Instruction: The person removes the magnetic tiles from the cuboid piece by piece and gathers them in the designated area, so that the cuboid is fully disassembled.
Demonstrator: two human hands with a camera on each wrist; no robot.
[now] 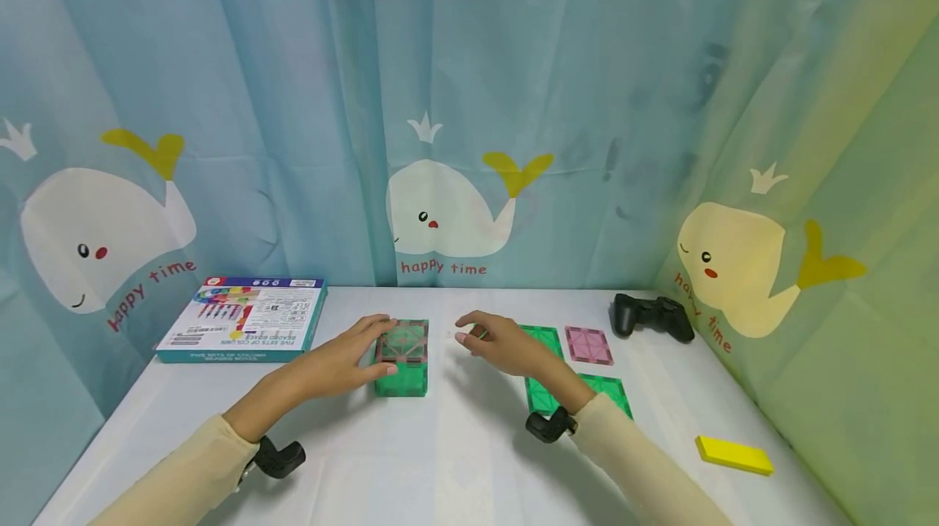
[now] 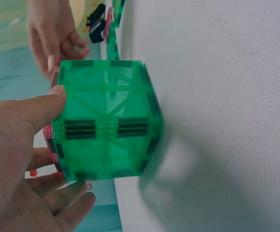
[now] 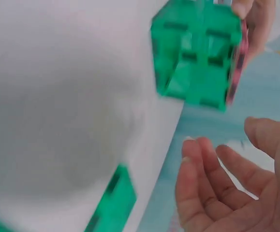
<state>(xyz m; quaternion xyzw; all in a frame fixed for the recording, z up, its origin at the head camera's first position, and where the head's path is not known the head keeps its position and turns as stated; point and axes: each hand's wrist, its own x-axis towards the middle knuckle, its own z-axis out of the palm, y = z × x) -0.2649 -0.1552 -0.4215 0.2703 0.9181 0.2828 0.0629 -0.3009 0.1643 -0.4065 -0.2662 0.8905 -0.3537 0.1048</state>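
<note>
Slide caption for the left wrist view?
Left hand holds a pink-topped, translucent green plastic box; right hand hovers beyond.

A white-covered table (image 1: 469, 469) is noted, backed along its far side by a light blue curtain (image 1: 293, 102), folded in places and tinted yellow-green toward the right. Three printed whales are borne on the curtain, at left (image 1: 132, 216), centre (image 1: 458, 220) and right (image 1: 734, 253); each is topped by a crown, given a yellow tail and captioned "happy time" in red. At far left, a flat box (image 1: 249, 314) with teal sides and a white, illustrated upper face is laid on the table. At far right, a black game controller (image 1: 651, 315) is placed. A yellow block (image 1: 734, 455) is found at near right, close to the table's edge.
</note>
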